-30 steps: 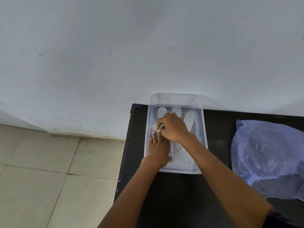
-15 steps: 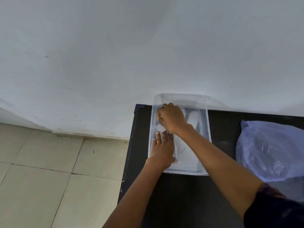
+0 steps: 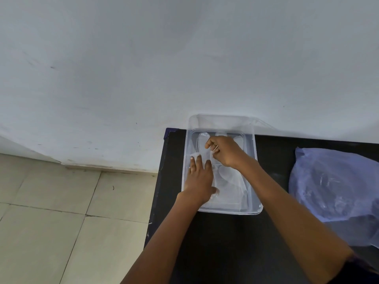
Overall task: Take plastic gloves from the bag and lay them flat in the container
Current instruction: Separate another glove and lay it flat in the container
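- Table (image 3: 235,242): black top, nearest the viewer; carries all items listed below. Its left edge borders a tiled floor (image 3: 51,222).
- Bag (image 3: 336,185): pale blue-violet plastic, crumpled, on the table's right side, well apart from the container. Contents not discernible through the film.
- Container (image 3: 258,210): clear rectangular plastic tub, on the table's far left part, against the wall. What may be its lid leans behind it; cannot tell for certain.
- Left hand (image 3: 200,179): inside the container at its near-left part, palm down, fingers extended and close together, pressing glove film against the floor of the tub.
- Plastic glove (image 3: 229,181): thin, translucent, lying in the container between and under both hands; its finger shapes point toward the far wall. Whether one or several lie stacked cannot be told.
- Right hand (image 3: 224,151): farther in, fingers curled, thumb and forefinger pinched narrow on a fold of glove film.
- Handling note (judgement): very light, limp, slippery, prone to cling and crease. Best taken by pinching an edge or fingertip of the film while a flat palm anchors the cuff; a hard tug could tear it.
- Wall (image 3: 184,58): plain white, beyond the table.
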